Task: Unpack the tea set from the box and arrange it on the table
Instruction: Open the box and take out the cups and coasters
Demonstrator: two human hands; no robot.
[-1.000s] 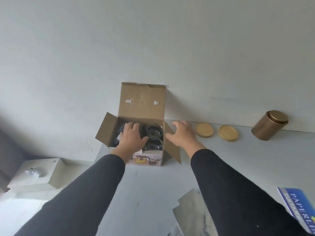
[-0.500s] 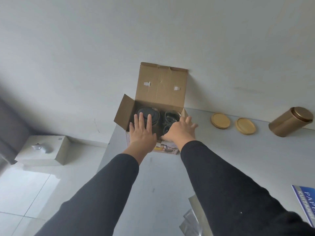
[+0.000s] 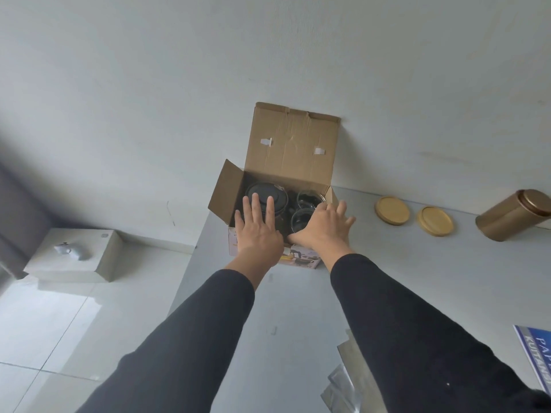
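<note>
Since the earlier frame both hands have slid forward over the near edge of the box, and the view has swung so the box sits right of centre. Nearest, at lower right, silvery foil packets [image 3: 343, 383] and a blue printed package [image 3: 536, 350] lie on the grey table [image 3: 298, 308]. Black sleeves lead up to the hands — the left hand [image 3: 258, 231] is flat with fingers spread above a dark-lidded teapot [image 3: 265, 196], while the right hand [image 3: 323, 226] is splayed over glass cups [image 3: 308, 198]; neither grips anything. The cardboard box [image 3: 293, 144] stands open at frame centre against the wall, flaps raised. Farther right rest two gold lids [image 3: 392, 210] and a gold tin [image 3: 512, 214], tilted.
</note>
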